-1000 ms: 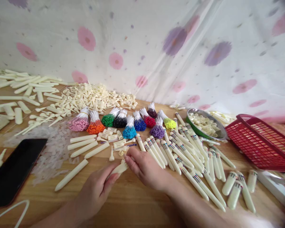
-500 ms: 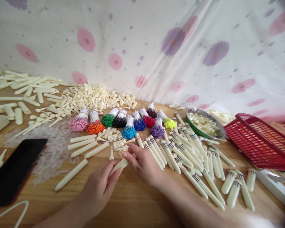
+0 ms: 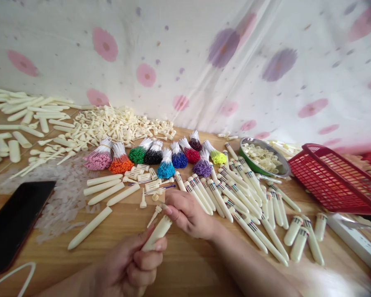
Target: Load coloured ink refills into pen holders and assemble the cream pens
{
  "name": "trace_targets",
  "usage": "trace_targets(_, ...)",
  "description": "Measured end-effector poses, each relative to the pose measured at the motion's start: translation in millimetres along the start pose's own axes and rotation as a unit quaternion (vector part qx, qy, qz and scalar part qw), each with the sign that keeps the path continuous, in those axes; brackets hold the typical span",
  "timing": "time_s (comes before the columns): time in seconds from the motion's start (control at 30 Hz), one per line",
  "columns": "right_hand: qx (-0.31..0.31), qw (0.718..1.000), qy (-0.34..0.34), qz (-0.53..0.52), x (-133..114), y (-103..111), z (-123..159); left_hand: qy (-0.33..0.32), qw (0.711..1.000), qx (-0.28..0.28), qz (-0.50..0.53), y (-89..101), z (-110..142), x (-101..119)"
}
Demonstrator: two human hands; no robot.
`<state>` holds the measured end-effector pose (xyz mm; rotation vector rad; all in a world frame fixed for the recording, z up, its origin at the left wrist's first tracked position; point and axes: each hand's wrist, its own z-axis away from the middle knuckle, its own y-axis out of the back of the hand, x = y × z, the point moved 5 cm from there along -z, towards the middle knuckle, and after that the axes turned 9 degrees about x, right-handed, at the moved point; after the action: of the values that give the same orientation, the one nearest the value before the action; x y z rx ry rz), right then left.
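My left hand [image 3: 140, 262] is wrapped round a cream pen barrel [image 3: 157, 234], its top end tilted up and away to the right. Close over that end, my right hand [image 3: 187, 212] pinches with thumb and forefinger; what lies between the fingertips is too small to make out. Just beyond the barrel lie cream pointed tips [image 3: 154, 215] and a small round cap [image 3: 155, 197]. Slotted cream inserts [image 3: 154, 185] sit behind them. Several loose barrels [image 3: 89, 227] lie left of my hands, and many multicolour pens [image 3: 222, 200] are spread to the right.
Bundles of coloured refills [image 3: 166, 165] stand across the middle. Behind them is a heap of cream parts [image 3: 111, 123]. A phone [image 3: 18, 222] and clear plastic pieces [image 3: 60, 206] lie left. A metal bowl [image 3: 285, 168], red basket [image 3: 336, 181] and power strip [image 3: 355, 239] are on the right.
My left hand has turned and drawn the barrel nearer and more upright. My right hand stays by its top end, and a pointed tip now shows beside the barrel. The view has shifted slightly.
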<state>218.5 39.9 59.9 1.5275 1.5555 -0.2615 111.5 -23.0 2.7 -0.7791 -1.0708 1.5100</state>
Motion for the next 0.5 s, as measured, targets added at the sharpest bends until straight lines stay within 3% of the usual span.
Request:
trace_targets(0.13,-0.005,1.000,-0.002,0.001,3.3,-1.2,0.5,-0.019,0.999,0.029,0.022,3.5,-0.6,1.3)
trace_targets(0.37,-0.054,0.997,-0.013,-0.052,3.0,3.4,-2.1,-0.031,0.999,-0.019,0.024,5.0,-5.6,5.3)
trace_targets(0.5,-0.103,0.991,-0.046,-0.074,1.6,11.7,-4.2,-0.040,0.998,0.044,-0.001,8.9,-5.1,9.0)
